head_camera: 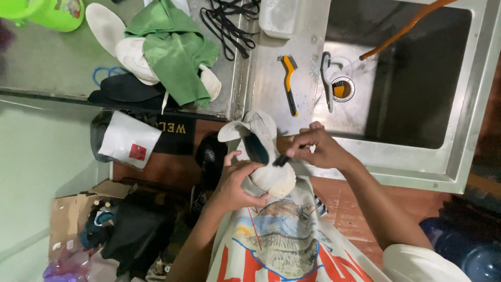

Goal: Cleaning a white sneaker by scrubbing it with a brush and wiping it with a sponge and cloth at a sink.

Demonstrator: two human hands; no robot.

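Head camera looks down on my two hands at the worktop edge. My right hand (319, 148) has its fingers (301, 151) pinched together around the handle of a small dark brush (282, 160), whose tip rests against the side of a white shoe (266, 151). My left hand (237, 183) cups the shoe from below, fingers curled and pressed against its rounded end near the sole, thumb up along the side. The shoe is held in the air over my lap, just in front of the steel worktop (271, 89), with its opening facing up and its tongue folded outward.

Beyond it, on the wet steel worktop, lies an orange-handled brush (288, 83), and just to its right a grey-handled brush (326, 78) at the rim of the sink (469, 120). An orange hose (402, 28) slants across the dark sink basin. To the left, on a second steel surface, a green cloth (175, 52) is draped over more white shoes (130, 52), with dark insoles (122, 89) below and black laces (229, 23) at the back. A green plastic tub (52, 11) sits in the far corner.

Down on the floor to my left are a white bag (128, 138), a cardboard box (73, 214) and dark clutter. A blue water jug (469, 245) stands on my right.
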